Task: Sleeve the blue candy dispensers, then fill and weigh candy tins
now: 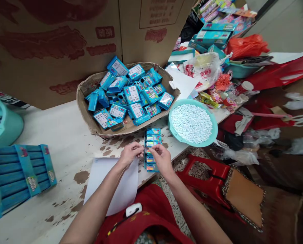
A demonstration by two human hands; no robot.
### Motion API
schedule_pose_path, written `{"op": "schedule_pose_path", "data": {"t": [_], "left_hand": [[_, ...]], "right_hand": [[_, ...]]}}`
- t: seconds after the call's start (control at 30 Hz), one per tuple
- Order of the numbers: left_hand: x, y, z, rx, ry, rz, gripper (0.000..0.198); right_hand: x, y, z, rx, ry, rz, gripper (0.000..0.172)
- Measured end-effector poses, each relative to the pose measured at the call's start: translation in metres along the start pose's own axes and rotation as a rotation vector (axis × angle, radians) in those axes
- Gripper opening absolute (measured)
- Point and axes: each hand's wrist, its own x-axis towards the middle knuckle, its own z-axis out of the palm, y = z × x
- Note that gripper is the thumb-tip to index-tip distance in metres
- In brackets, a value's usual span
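Note:
A row of several small blue candy boxes [153, 137] with shiny faces lies on the worktop, standing in a line toward me. Over the middle of that row, my left hand [131, 154] pinches thumb and fingers together beside the boxes. My right hand [161, 157] is closed in a pinch too, its fingertips at the box faces and close to those of the left. Something small and shiny shows between the two hands, too small to name. Under my left wrist is a white sheet of paper [110, 186].
Behind the row, a cut-down cardboard tray [84, 113] holds many blue boxes [131, 94]. To its right, a mint basin [174, 130] holds small white pellets [191, 122]. Packed blue display boxes [26, 169] stand left. A red stool [204, 173] is at right, below the table edge.

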Motion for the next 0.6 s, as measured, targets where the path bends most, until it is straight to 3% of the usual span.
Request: {"op": "schedule_pose_path", "data": {"t": [0.17, 0.37, 0.47, 0.6], "left_hand": [[0.045, -0.002, 0.017, 0.148, 0.245, 0.166, 0.02], [0.083, -0.013, 0.04, 0.49, 0.566, 0.266, 0.023], [0.09, -0.019, 0.045, 0.574, 0.632, 0.281, 0.021], [0.094, -0.022, 0.047, 0.599, 0.627, 0.262, 0.017]], "right_hand": [[0.052, 0.008, -0.007, -0.303, 0.205, -0.147, 0.02], [0.098, 0.012, -0.012, -0.421, 0.258, -0.153, 0.017], [0.105, 0.018, -0.012, -0.38, 0.25, -0.138, 0.016], [0.11, 0.027, -0.011, -0.305, 0.232, -0.109, 0.016]]}}
